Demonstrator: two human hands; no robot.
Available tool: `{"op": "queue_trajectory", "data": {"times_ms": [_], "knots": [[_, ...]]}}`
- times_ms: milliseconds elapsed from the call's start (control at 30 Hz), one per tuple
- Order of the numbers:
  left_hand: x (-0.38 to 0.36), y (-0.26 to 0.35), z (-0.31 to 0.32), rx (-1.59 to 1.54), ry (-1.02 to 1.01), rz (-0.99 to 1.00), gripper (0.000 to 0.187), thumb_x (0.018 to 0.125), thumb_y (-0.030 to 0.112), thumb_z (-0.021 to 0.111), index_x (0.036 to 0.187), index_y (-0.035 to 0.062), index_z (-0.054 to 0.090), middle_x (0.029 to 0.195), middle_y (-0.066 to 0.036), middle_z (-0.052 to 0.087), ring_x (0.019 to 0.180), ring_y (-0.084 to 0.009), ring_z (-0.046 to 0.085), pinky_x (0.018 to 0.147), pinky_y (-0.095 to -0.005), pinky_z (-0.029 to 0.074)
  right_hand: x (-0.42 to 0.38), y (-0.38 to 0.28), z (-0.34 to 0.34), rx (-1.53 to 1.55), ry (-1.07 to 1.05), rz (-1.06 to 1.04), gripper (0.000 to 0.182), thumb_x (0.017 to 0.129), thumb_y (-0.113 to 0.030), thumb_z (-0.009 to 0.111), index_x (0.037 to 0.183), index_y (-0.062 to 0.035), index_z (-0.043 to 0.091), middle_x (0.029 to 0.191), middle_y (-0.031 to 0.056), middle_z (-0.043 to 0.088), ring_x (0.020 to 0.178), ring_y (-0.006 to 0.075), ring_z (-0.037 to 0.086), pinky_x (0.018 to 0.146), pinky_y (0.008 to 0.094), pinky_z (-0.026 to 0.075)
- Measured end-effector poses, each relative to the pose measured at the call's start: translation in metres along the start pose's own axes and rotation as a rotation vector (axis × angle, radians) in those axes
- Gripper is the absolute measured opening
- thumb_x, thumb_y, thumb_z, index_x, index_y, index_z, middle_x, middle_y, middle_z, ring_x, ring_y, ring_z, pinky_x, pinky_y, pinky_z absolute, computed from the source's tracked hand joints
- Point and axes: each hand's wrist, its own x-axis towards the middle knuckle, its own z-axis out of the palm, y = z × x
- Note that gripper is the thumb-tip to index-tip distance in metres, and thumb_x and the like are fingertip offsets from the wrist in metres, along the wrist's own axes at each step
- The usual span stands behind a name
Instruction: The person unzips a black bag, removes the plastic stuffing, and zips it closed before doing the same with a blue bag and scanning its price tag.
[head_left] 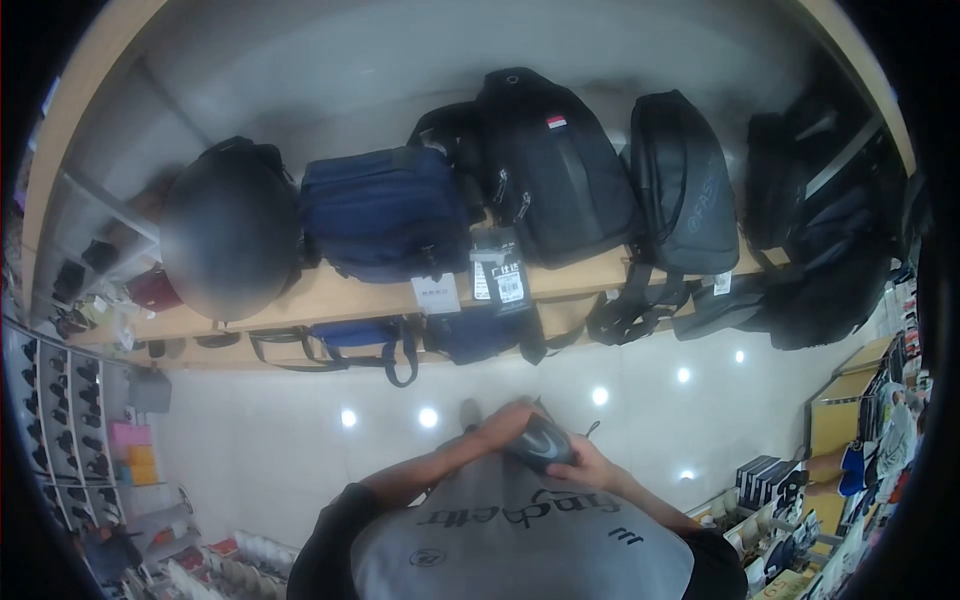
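Observation:
A small dark item [541, 443] with a grey curved mark is held between my two hands in front of my grey-and-black shirt. My left hand [512, 426] is closed on its left and upper side, with most fingers hidden. From the right, my right hand [588, 466] grips its lower edge, the thumb and fingers around it. A thin dark loop sticks out beside the right hand. What kind of item it is, I cannot make out.
Ahead, a wooden shelf [375, 296] bears a round black bag [230, 230], a blue bag [385, 212], a black backpack [565, 165] and a black sling bag [685, 185]. Tags hang over its edge. Shoe racks [62, 400] stand left; displayed goods [770, 480] are right.

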Motion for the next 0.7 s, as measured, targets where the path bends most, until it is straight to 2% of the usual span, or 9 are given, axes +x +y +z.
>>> {"op": "queue_trajectory", "data": {"times_ms": [100, 200, 367, 400, 500, 600, 700], "knots": [[-0.003, -0.012, 0.002, 0.086, 0.06, 0.109, 0.028, 0.091, 0.023, 0.08, 0.113, 0.0072, 0.085, 0.111, -0.014, 0.085, 0.105, -0.0342, 0.083, 0.091, -0.0435, 0.063, 0.0, 0.002, 0.002, -0.04, 0.037, -0.013, 0.076, 0.103, -0.019, 0.089, 0.168, -0.0008, 0.053, 0.154, 0.0136, 0.066, 0.144, 0.0238, 0.061, 0.123, 0.04, 0.048], [-0.003, -0.02, 0.001, -0.03, 0.02, 0.093, 0.025, 0.102, 0.016, 0.064, 0.112, 0.0045, 0.084, 0.113, -0.023, 0.082, 0.107, -0.0432, 0.077, 0.096, -0.0475, 0.059, -0.002, -0.004, 0.008, -0.222, 0.111, -0.121, 0.076, 0.099, -0.022, 0.092, 0.164, -0.0026, 0.058, 0.149, 0.0159, 0.068, 0.14, 0.0285, 0.064, 0.121, 0.0419, 0.049], [-0.014, 0.023, -0.018, 0.106, -0.039, 0.032, 0.023, 0.095, 0.014, 0.068, 0.109, 0.004, 0.084, 0.101, -0.025, 0.08, 0.094, -0.0459, 0.076, 0.087, -0.0474, 0.059, -0.009, -0.026, -0.013, -0.562, 0.122, -0.06, 0.069, 0.094, -0.031, 0.098, 0.152, -0.0066, 0.07, 0.139, 0.0165, 0.068, 0.131, 0.0376, 0.066, 0.118, 0.046, 0.052], [-0.014, 0.024, -0.016, 0.117, -0.043, 0.008, 0.023, 0.093, 0.014, 0.07, 0.108, 0.0039, 0.084, 0.1, -0.025, 0.08, 0.091, -0.0464, 0.076, 0.086, -0.0475, 0.06, -0.008, -0.027, -0.009, -0.535, 0.127, -0.046, 0.068, 0.093, -0.034, 0.098, 0.15, -0.0069, 0.071, 0.138, 0.0158, 0.068, 0.131, 0.0373, 0.066, 0.117, 0.0462, 0.052], [-0.014, 0.014, -0.019, 0.132, -0.093, 0.017, 0.02, 0.09, 0.011, 0.075, 0.106, 0.0029, 0.085, 0.102, -0.025, 0.082, 0.091, -0.0428, 0.079, 0.089, -0.046, 0.061, 0.0, -0.024, -0.002, -0.529, 0.12, -0.038, 0.066, 0.092, -0.037, 0.099, 0.146, -0.0076, 0.074, 0.138, 0.0141, 0.067, 0.134, 0.0363, 0.064, 0.117, 0.0462, 0.052], [-0.02, 0.026, -0.019, 0.029, -0.034, -0.013, 0.025, 0.088, 0.014, 0.084, 0.108, 0.0011, 0.079, 0.101, -0.016, 0.084, 0.089, -0.0337, 0.08, 0.084, -0.0448, 0.061, 0.006, 0.004, -0.009, -0.568, 0.072, -0.044, 0.063, 0.094, -0.035, 0.099, 0.146, -0.009, 0.075, 0.139, 0.0128, 0.066, 0.138, 0.0342, 0.061, 0.118, 0.045, 0.051], [-0.033, 0.024, -0.021, -0.135, -0.078, -0.082, 0.032, 0.096, 0.014, 0.084, 0.125, 0.0037, 0.082, 0.116, -0.019, 0.085, 0.109, -0.0322, 0.082, 0.099, -0.0434, 0.061, 0.013, 0.017, -0.021, -0.473, -0.002, -0.015, 0.061, 0.096, -0.032, 0.097, 0.148, -0.0112, 0.075, 0.14, 0.0112, 0.066, 0.138, 0.0319, 0.06, 0.117, 0.0441, 0.051]]}}
